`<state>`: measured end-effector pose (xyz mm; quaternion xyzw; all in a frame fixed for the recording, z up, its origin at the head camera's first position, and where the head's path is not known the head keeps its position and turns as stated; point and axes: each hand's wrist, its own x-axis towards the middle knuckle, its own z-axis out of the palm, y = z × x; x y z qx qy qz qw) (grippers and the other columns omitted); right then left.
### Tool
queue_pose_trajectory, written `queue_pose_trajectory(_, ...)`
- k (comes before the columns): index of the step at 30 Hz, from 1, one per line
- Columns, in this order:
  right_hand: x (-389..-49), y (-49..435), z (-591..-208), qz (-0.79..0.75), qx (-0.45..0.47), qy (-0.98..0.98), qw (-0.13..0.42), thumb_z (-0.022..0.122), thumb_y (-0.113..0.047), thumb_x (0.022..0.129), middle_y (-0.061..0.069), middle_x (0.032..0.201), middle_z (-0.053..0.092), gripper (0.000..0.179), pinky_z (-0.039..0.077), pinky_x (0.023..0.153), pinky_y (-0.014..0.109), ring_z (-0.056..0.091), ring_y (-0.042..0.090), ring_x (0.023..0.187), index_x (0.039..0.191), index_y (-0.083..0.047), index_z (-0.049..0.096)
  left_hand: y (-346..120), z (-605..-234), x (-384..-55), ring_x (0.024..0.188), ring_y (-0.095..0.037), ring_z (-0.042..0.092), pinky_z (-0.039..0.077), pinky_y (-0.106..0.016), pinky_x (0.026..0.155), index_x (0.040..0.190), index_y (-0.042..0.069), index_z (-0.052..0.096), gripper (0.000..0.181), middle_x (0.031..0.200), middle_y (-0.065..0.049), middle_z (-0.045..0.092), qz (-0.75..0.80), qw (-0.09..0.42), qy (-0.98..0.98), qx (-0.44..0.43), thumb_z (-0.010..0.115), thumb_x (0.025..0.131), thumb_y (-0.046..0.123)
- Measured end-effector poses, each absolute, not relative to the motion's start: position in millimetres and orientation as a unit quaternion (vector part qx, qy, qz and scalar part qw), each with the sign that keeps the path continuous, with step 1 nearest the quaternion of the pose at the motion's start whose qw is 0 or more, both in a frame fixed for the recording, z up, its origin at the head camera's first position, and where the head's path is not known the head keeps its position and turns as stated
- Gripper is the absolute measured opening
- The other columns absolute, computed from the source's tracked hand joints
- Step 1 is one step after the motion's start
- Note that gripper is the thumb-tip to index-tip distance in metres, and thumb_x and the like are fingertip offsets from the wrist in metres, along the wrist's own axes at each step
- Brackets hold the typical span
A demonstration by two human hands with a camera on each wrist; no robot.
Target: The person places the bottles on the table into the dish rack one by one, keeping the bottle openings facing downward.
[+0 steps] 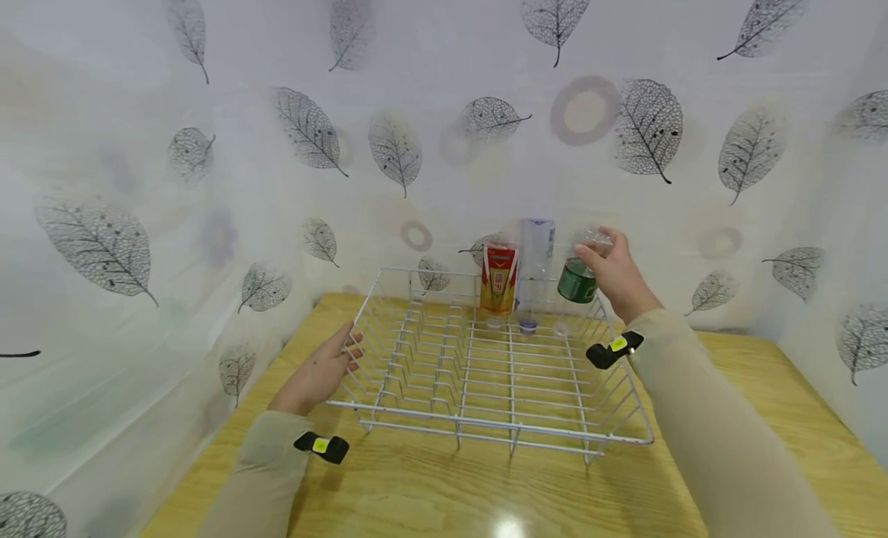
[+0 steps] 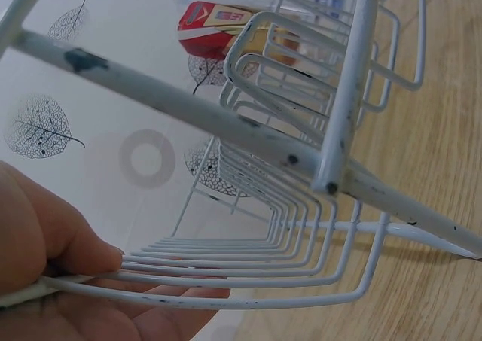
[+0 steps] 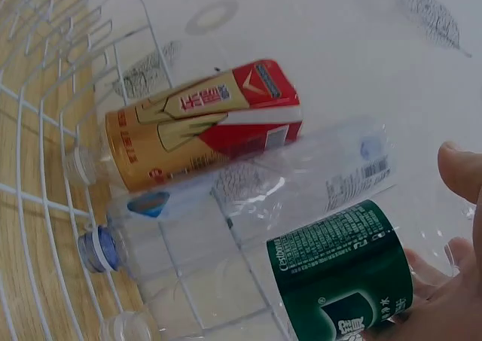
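Observation:
A white wire dish rack [image 1: 486,415] stands on the wooden table. My left hand [image 1: 324,372] grips its left side, thumb above the rim wire and fingers beneath it in the left wrist view. At the back right, my right hand [image 1: 613,272] holds a clear plastic bottle with a green label [image 3: 343,273] by its base end. That bottle is upside down, its cap [image 1: 562,330] low among the rack wires. Beside it stand two more upturned bottles: a clear one with a blue cap [image 3: 102,249] and one with a red and gold label [image 1: 499,280].
Upright wire dividers [image 1: 416,361] run along the rack's left half. Behind the rack hangs a white curtain [image 1: 430,160] printed with leaves, and it continues along the left side. The table [image 1: 416,492] extends in front of the rack.

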<state>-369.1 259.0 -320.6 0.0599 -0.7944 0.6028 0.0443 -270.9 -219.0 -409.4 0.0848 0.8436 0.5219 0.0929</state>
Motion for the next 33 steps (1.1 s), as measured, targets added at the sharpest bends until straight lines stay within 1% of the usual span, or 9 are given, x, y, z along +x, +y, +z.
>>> queue_pose_trajectory(8,-386.5,260.6,-326.1,0.57,0.051,-0.819,0.03,0.053,-0.046,0.104,0.024,0.163,0.02,0.09,0.018,0.118,0.062,0.022,0.042,0.148,0.161,-0.016,-0.011,-219.7,-408.2,-269.5,0.137,-0.044,0.042,0.034,-0.058,0.112,0.164,0.015,-0.005,0.064,0.162,-0.019,0.023,0.515,0.09,0.848,0.086,0.023,0.107,0.005)
queue_pose_trajectory(13,-393.5,260.4,-328.6,0.561,0.049,-0.826,0.038,0.055,-0.042,0.104,0.027,0.162,0.018,0.093,0.021,0.117,0.062,0.021,0.043,0.148,0.161,-0.015,-0.013,-220.0,-408.6,-270.4,0.136,-0.044,0.043,0.034,-0.058,0.112,0.164,0.016,-0.004,0.063,0.163,-0.018,0.024,0.511,0.087,0.851,0.083,0.023,0.107,0.006)
queue_pose_trajectory(18,-400.5,258.5,-331.4,0.563,0.042,-0.824,0.046,0.057,-0.037,0.104,0.03,0.161,0.018,0.094,0.024,0.116,0.062,0.023,0.045,0.147,0.161,-0.015,-0.015,-220.6,-409.5,-270.5,0.136,-0.044,0.043,0.034,-0.058,0.112,0.164,0.016,-0.004,0.063,0.163,-0.018,0.024,0.507,0.087,0.853,0.085,0.023,0.108,0.006)
queue_pose_trajectory(26,-406.0,255.1,-337.2,0.543,0.029,-0.838,0.047,0.059,-0.037,0.102,0.031,0.159,0.02,0.099,0.028,0.113,0.063,0.025,0.047,0.145,0.16,-0.013,-0.018,-220.2,-409.2,-270.3,0.138,-0.043,0.042,0.032,-0.058,0.114,0.164,0.017,-0.004,0.063,0.164,-0.018,0.023,0.508,0.088,0.852,0.086,0.023,0.108,0.007)
queue_pose_trajectory(33,-405.5,254.6,-343.3,0.519,0.036,-0.853,0.04,0.058,-0.04,0.102,0.032,0.161,0.016,0.098,0.026,0.112,0.067,0.022,0.05,0.146,0.161,-0.017,-0.017,-220.6,-410.4,-271.8,0.138,-0.043,0.041,0.032,-0.057,0.114,0.164,0.016,-0.004,0.063,0.164,-0.018,0.023,0.512,0.089,0.85,0.082,0.023,0.108,0.006)
